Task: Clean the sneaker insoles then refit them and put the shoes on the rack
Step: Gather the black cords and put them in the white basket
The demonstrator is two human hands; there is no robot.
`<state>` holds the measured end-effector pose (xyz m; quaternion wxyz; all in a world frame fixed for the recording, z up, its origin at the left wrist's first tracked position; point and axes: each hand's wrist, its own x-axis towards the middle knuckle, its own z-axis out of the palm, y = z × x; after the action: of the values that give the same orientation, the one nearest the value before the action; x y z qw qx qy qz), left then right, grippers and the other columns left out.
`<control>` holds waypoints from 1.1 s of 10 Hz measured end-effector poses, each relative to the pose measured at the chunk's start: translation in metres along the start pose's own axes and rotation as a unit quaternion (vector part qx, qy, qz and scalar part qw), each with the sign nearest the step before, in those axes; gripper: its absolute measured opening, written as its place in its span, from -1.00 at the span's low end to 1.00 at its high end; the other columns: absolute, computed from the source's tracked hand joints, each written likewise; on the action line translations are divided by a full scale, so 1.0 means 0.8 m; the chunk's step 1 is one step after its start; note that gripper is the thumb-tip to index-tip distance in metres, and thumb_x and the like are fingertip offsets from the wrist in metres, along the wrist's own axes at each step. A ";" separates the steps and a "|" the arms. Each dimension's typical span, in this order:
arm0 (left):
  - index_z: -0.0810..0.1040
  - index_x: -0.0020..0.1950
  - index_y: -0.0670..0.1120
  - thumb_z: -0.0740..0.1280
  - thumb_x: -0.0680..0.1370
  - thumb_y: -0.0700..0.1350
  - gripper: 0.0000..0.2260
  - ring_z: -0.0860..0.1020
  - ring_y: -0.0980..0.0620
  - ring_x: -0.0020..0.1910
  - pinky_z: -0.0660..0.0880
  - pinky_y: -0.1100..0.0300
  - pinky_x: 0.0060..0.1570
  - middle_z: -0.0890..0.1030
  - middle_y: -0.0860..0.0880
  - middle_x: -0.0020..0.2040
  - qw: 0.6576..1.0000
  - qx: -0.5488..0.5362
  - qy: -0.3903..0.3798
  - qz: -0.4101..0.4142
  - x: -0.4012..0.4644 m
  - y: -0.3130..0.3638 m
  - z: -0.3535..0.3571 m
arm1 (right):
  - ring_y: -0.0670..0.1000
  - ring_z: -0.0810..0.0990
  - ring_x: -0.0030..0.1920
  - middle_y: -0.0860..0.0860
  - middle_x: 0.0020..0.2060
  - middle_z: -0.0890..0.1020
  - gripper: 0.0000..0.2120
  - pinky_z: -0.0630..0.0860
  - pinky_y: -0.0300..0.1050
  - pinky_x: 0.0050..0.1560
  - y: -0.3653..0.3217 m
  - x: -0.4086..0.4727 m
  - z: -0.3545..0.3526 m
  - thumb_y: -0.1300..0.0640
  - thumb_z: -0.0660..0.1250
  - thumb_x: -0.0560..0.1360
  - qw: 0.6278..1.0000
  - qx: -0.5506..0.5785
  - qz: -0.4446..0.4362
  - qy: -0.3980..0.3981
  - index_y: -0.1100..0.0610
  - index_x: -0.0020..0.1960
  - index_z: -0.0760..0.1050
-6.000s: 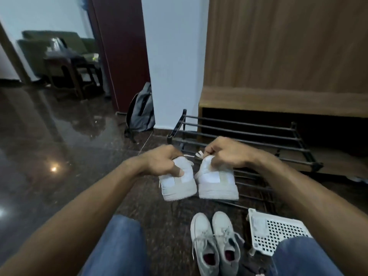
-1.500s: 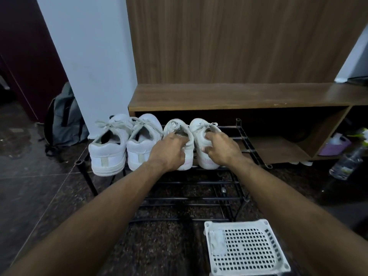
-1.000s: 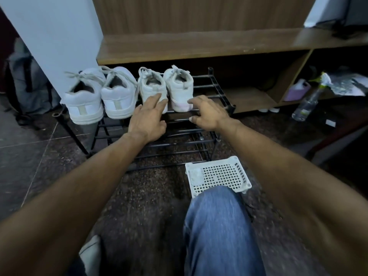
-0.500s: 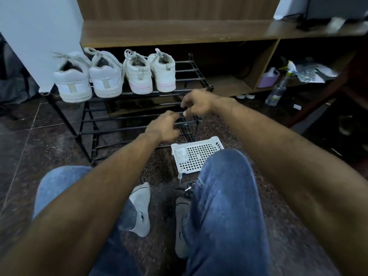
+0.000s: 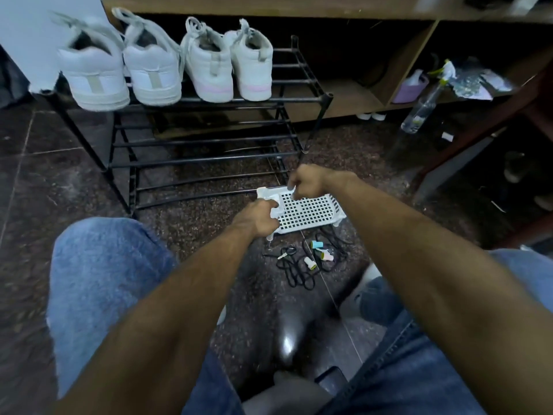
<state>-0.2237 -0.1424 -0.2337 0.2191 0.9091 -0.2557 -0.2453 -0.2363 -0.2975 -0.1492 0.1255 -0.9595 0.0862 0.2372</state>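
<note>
Now | sneakers (image 5: 167,70) on rack (image 5: 209,142), well beyond hands | left hand (image 5: 257,217), right hand (image 5: 305,181) gripping white tray (image 5: 311,211)

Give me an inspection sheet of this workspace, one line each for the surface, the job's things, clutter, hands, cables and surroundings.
Surface: dark speckled stone floor.
Job's things: four white sneakers side by side, heels outward, on the top tier of the black shoe rack.
Clutter: white perforated basket upside down on the floor; small scissors and small coloured caps beside it.
Hands: left hand and right hand each grip the basket's edge.
Cables: black cord coiled loosely on the floor.
Surroundings: wooden shelf unit behind the rack; spray bottle.
</note>
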 end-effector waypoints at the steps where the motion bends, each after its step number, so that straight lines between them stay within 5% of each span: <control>1: 0.46 0.38 0.07 0.34 0.46 -0.04 -0.54 0.54 -0.09 0.20 0.50 0.03 0.18 0.55 -0.06 0.30 0.999 -0.023 -0.033 -0.026 0.003 -0.011 0.027 | 0.08 0.59 0.05 0.08 0.01 0.65 -0.84 0.52 -0.07 0.09 0.022 0.014 0.049 0.15 0.42 0.49 0.999 0.039 0.026 -0.024 0.13 0.06 0.61; 2: 0.53 0.31 0.01 0.32 0.49 -0.08 -0.62 0.56 -0.11 0.17 0.51 0.07 0.15 0.58 -0.07 0.25 0.996 -0.040 -0.059 -0.049 0.007 -0.018 0.055 | 0.14 0.62 0.02 0.12 -0.04 0.67 -0.93 0.57 0.01 0.05 0.044 0.025 0.109 0.19 0.39 0.46 0.994 0.075 0.048 -0.060 0.13 -0.08 0.62; 3: 0.60 0.10 -0.04 0.29 0.53 -0.15 -0.82 0.58 -0.13 0.07 0.52 0.09 0.06 0.63 -0.12 0.10 0.989 -0.089 -0.094 -0.074 0.010 -0.027 0.089 | 0.21 0.61 -0.01 0.20 -0.05 0.64 -0.80 0.57 0.01 -0.03 0.064 0.026 0.173 0.19 0.30 0.47 0.990 0.071 0.054 -0.107 0.22 0.04 0.61; 5: 0.52 -0.05 -0.23 0.14 0.64 -0.28 -0.82 0.53 0.00 -0.25 0.45 0.21 -0.34 0.55 -0.14 -0.22 0.968 -0.150 -0.129 -0.153 0.028 -0.042 0.151 | 0.20 0.54 0.20 0.14 0.20 0.56 -0.65 0.47 0.00 0.17 0.099 0.019 0.288 0.06 0.27 0.49 0.978 0.073 0.158 -0.117 0.09 0.26 0.43; 6: 0.57 0.24 -0.15 0.32 0.51 -0.10 -0.69 0.55 -0.18 0.16 0.50 0.04 0.14 0.61 -0.16 0.14 0.978 -0.019 -0.168 -0.124 0.033 -0.072 0.183 | 0.21 0.51 0.26 0.14 0.26 0.51 -0.57 0.45 0.03 0.19 0.106 0.019 0.320 0.07 0.25 0.54 0.975 0.058 0.191 -0.101 0.03 0.38 0.29; 9: 0.41 0.39 -0.12 0.24 0.60 -0.10 -0.64 0.50 -0.24 0.16 0.44 0.07 -0.05 0.50 -0.25 0.27 0.960 -0.060 -0.217 -0.168 0.018 -0.091 0.204 | 0.20 0.55 0.20 0.11 0.26 0.51 -0.63 0.48 0.05 0.17 0.112 0.037 0.371 0.05 0.28 0.52 0.967 0.080 0.210 -0.118 0.06 0.30 0.41; 10: 0.47 0.24 -0.29 0.25 0.59 -0.17 -0.72 0.45 -0.32 0.22 0.45 -0.04 0.11 0.44 -0.39 0.25 0.957 -0.096 -0.207 -0.180 0.018 -0.083 0.198 | 0.19 0.59 0.13 0.12 0.14 0.61 -0.63 0.53 0.00 0.13 0.111 0.047 0.360 -0.02 0.33 0.41 0.959 0.111 0.191 -0.175 0.08 0.18 0.52; 11: 0.45 0.37 -0.16 0.24 0.59 -0.19 -0.66 0.48 -0.14 0.28 0.43 0.26 0.09 0.50 -0.16 0.34 0.960 -0.111 -0.185 -0.178 0.015 -0.071 0.194 | 0.18 0.61 0.07 0.15 0.06 0.63 -0.70 0.57 0.00 0.08 0.114 0.051 0.346 0.05 0.30 0.36 0.958 0.133 0.183 -0.177 0.14 0.04 0.56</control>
<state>-0.2810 -0.1475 -0.3888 0.2202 0.8488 -0.0970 -0.4708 -0.3415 -0.3108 -0.4237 0.2195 -0.8448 0.2675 0.4082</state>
